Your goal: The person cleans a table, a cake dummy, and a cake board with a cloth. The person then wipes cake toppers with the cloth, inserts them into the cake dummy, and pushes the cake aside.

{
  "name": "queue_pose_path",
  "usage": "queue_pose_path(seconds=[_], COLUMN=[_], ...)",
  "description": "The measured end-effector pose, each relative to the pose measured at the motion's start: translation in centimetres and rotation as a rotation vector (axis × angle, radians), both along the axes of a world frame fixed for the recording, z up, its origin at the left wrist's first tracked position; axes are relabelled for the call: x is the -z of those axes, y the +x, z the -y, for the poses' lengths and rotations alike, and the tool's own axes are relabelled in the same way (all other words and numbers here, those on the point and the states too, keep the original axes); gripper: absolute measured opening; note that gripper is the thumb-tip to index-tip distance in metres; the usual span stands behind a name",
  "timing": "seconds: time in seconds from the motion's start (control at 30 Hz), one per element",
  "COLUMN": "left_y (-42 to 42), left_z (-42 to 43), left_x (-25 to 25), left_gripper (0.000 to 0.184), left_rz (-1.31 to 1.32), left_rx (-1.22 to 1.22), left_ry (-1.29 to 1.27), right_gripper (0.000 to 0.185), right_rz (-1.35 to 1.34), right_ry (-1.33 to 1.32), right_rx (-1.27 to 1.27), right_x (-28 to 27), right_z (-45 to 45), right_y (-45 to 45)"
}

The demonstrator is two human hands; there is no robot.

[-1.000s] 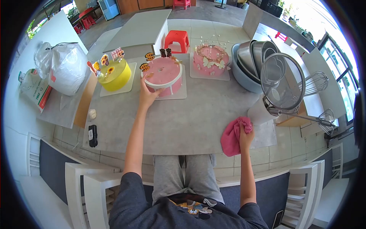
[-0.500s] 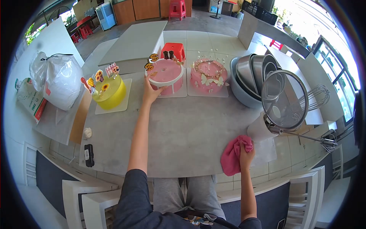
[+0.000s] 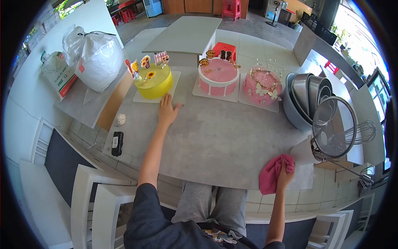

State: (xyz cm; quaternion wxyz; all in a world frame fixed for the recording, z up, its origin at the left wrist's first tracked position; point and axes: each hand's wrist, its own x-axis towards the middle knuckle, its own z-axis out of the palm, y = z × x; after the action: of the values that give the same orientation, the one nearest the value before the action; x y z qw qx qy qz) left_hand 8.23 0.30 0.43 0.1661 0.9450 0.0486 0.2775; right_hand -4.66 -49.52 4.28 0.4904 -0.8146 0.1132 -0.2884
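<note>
My left hand [image 3: 167, 112] reaches forward with fingers stretched out, its tips at the front edge of the white board [image 3: 175, 85] under a yellow cake [image 3: 154, 86]. Sunflower and sign toppers stand on that cake. Bunched in my right hand [image 3: 285, 176] is a dark pink cloth [image 3: 270, 176], near the table's right front edge. Further along the back sit a pink cake [image 3: 218, 79] with white trim and gold dollar-sign toppers, and another pink cake [image 3: 261, 86] with butterflies and a bead ring. Each stands on its own white board.
Nested metal pans in a grey basin [image 3: 295, 112] stand at the right, beside a white container [image 3: 303, 150] holding a sieve [image 3: 335, 126] and whisks. A black case [image 3: 117, 143] and a small white lump [image 3: 121, 119] lie at the left. Plastic bags [image 3: 97, 60] sit beyond.
My left hand has let go of the white-trimmed pink cake and moved left to the yellow cake's board. The view has turned left. My right hand still holds the cloth.
</note>
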Motion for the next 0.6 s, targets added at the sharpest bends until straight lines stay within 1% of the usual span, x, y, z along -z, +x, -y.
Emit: queue_pose_path(seconds=[0.03,0.1,0.23,0.27,0.33,0.37,0.43,0.47,0.53,0.6], left_y=[-0.9,-1.5,-4.7,-5.6,-8.6,-10.6,-15.3,-16.4,-18.1,-19.1], left_z=[-0.6,-0.5,1.5,2.1,3.8,5.3,8.8,10.0,11.8,12.8], left_x=[0.1,0.3,-0.6,-0.6,-0.3,-0.5,-1.7,-1.9,-2.0,-1.9], left_gripper=[0.066,0.065,0.066,0.066,0.067,0.067,0.068,0.068,0.067,0.071], left_rz=[-0.103,-0.092,-0.098,-0.1,-0.055,-0.056,-0.14,-0.143,-0.153,-0.177], left_rx=[-0.054,-0.067,-0.053,-0.053,0.046,0.045,0.088,0.088,0.235,0.265], left_ry=[0.017,0.031,0.05,0.049,-0.004,-0.004,0.119,0.119,-0.02,-0.004], right_gripper=[0.02,0.02,0.023,0.023,0.024,0.024,0.025,0.025,0.026,0.026], right_rz=[-0.008,0.007,-0.024,-0.014,-0.003,0.015,0.028,0.035,0.037,0.034], right_ry=[-0.001,-0.009,-0.004,-0.038,-0.074,-0.065,-0.051,-0.072,-0.095,-0.071], right_rx=[-0.003,0.017,-0.007,0.004,0.013,0.011,0.006,0.001,-0.005,-0.01], right_x=[0.3,1.2,0.6,0.6,0.9,1.1,1.5,1.5,1.5,1.2], right_z=[0.2,0.6,0.4,0.4,0.5,0.6,0.6,0.7,0.7,0.6], right_y=[0.0,0.3,-0.2,-0.2,-0.1,0.0,-0.4,-0.2,-0.2,-0.3])
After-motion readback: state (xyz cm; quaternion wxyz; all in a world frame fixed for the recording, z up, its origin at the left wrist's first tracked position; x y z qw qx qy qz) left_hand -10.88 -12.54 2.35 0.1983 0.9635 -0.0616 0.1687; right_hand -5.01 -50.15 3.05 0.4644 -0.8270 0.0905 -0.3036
